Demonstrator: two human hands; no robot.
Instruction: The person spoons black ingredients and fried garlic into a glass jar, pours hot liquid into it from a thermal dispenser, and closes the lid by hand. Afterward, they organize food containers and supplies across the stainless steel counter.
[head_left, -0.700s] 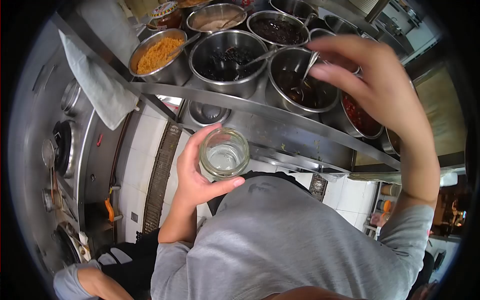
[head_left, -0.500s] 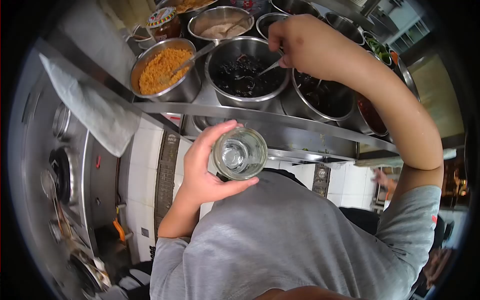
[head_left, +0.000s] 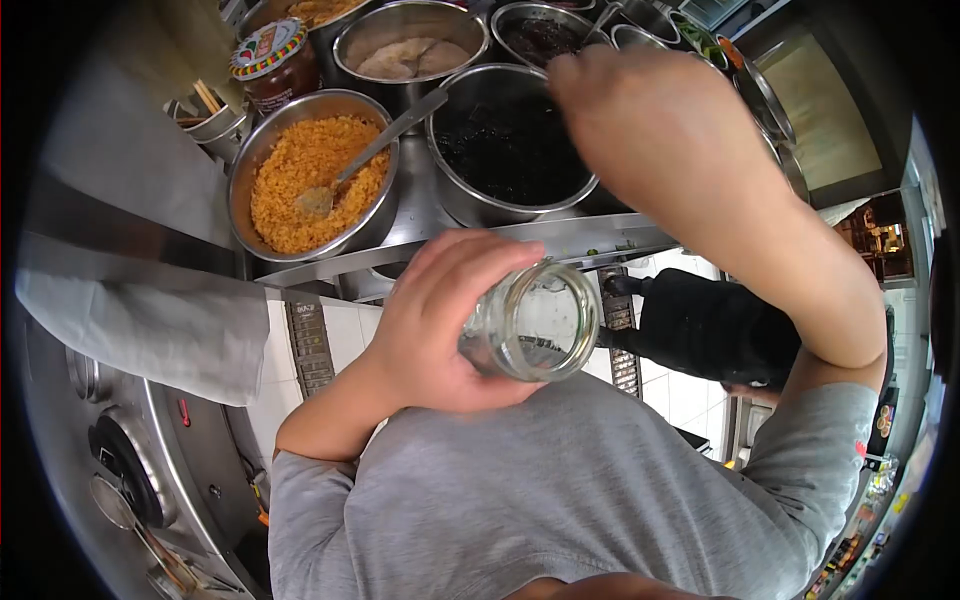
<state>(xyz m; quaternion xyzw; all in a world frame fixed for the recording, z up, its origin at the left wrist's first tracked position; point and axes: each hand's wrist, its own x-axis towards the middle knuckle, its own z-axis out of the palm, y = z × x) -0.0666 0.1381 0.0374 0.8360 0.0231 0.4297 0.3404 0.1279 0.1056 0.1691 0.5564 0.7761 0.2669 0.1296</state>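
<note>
My left hand is wrapped round a clear glass jar, tilted with its mouth facing right and up. The jar looks empty apart from a wet sheen. My right hand is slightly blurred over the right rim of a steel bowl of dark, glossy food. Its fingers are curled and closed, but their tips and whatever they hold are hidden. To the left, a steel bowl of orange crumbly food has a spoon resting in it.
Behind stand a bowl of pale powder, another dark-filled bowl and a lidded jar. A grey cloth hangs at the left, above a counter with a strainer. A person in dark clothing is beyond my right arm.
The view has shifted closer to the bowls. My left hand has turned the glass jar sideways. The spoon my right hand held in the dark food is out of sight.
</note>
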